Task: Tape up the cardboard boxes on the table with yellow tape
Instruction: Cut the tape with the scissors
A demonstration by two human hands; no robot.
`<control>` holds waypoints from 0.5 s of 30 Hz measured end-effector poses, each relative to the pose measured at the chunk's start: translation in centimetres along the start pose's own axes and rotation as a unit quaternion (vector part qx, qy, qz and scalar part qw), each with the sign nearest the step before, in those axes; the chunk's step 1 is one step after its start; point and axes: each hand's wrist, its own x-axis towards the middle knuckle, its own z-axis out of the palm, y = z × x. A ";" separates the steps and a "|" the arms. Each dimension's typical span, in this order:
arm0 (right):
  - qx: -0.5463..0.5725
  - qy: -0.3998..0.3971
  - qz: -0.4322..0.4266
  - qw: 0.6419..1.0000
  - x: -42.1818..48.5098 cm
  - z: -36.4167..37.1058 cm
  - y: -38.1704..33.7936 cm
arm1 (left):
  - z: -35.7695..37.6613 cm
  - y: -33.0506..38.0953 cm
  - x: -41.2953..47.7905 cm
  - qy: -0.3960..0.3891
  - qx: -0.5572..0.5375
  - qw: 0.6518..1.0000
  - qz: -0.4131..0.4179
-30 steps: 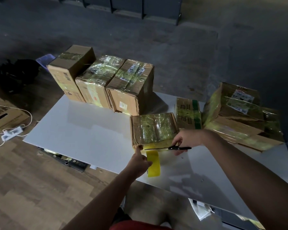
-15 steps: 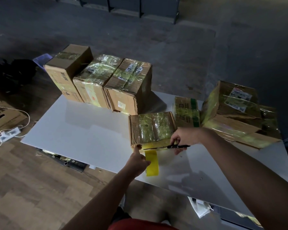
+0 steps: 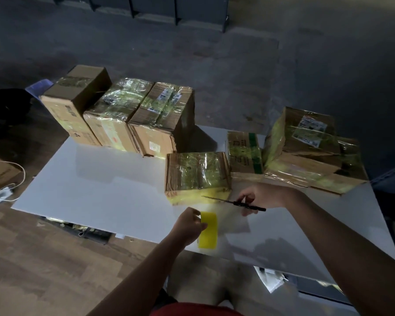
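White worktop [image 3: 100,190], its left and middle a wide bare stretch open from the near edge. Three tall boxes [image 3: 114,119] stand in a tight row at the far left. A small box [image 3: 196,174] sits right of centre, with a green-striped box [image 3: 244,153] and a heap of boxes [image 3: 310,153] crowded behind and right of it. Before its near face, the right hand [image 3: 267,197] holds scissors [image 3: 235,202] crosswise; the left hand [image 3: 188,225] pinches yellow tape [image 3: 208,231] just nearer.

Nothing readable anywhere. Too blurred to make out: dark print on the green-striped box [image 3: 242,156], a white shipping label [image 3: 310,130] on the large box [image 3: 290,142] just right of it, a small white sticker [image 3: 154,147] on the tall box [image 3: 167,110] to its left.
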 end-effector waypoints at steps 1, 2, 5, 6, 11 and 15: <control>0.012 0.018 0.003 1.000 -0.8 0.0 0.8 | 0.6 0.3 0.1 -0.008 0.001 1.000 0.001; 0.023 0.032 0.008 0.999 -1.6 0.0 1.8 | 1.3 0.6 0.1 -0.019 -0.009 1.000 0.001; 0.049 0.061 0.040 0.996 -4.5 0.8 4.9 | 3.7 1.8 0.2 -0.054 -0.081 0.995 -0.002; 0.056 0.075 0.055 0.994 -5.4 1.3 6.0 | 4.5 2.3 0.2 -0.067 -0.118 0.991 -0.009; 0.074 0.229 0.123 0.963 -8.0 5.6 11.5 | 9.3 5.3 1.0 -0.126 -0.258 0.956 -0.066; 0.032 0.293 0.205 0.933 -7.8 9.1 13.3 | 12.0 6.3 1.8 -0.126 -0.259 0.956 -0.059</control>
